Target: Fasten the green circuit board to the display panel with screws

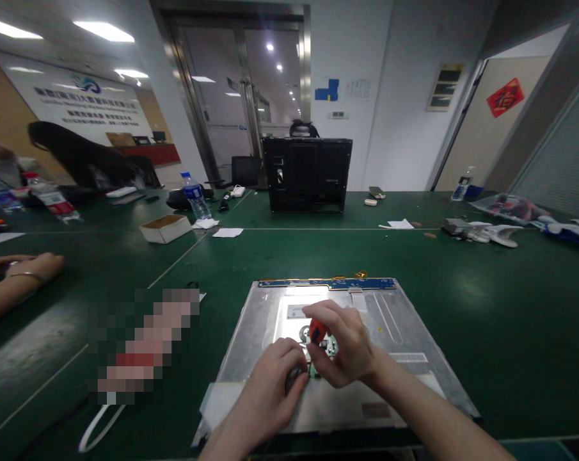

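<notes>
A flat silver metal display panel lies back side up on the table in front of me. Along its far edge runs a narrow blue circuit strip. My right hand grips the red and black handle of a screwdriver above the panel's middle; its tip is hard to make out. Beneath the hands a small green circuit board shows only in part. My left hand rests on the panel beside that board, thumb and fingers curled together round a greyish thing too covered to name.
Across the table stands a black monitor housing. To the left are an open cardboard box, a water bottle and a blurred-out strip with a white loop. Another person's arm rests at far left. Grey-white parts lie right.
</notes>
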Motion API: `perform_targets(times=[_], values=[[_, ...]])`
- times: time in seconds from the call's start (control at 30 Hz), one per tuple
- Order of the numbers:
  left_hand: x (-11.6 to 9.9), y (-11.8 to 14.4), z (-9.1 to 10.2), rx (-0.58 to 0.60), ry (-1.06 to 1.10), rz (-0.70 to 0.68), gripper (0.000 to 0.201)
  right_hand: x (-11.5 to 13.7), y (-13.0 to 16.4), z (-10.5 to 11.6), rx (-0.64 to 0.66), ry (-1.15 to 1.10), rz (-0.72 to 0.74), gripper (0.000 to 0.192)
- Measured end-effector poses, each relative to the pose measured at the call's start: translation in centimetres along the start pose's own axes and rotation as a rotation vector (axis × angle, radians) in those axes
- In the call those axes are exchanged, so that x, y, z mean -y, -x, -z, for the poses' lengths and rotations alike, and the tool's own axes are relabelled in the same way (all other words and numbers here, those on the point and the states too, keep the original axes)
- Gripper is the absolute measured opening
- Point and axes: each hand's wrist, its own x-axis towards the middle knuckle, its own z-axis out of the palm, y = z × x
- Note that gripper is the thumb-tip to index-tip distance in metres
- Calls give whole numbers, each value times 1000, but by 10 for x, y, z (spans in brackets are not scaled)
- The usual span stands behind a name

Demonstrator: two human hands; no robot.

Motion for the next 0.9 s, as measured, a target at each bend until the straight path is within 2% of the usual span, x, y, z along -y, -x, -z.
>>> perform_targets(times=[0.23,0.67,0.9], values=[[-2,-1,1,22,2,17,11,1,1,1,1,17,-27,50],[1,0,0,-14,-13,-9,13,-2,3,-5,-26,77,-18,41],[1,0,-1,-2,18,-10,12,-2,-1,-1,23,1,3,55]])
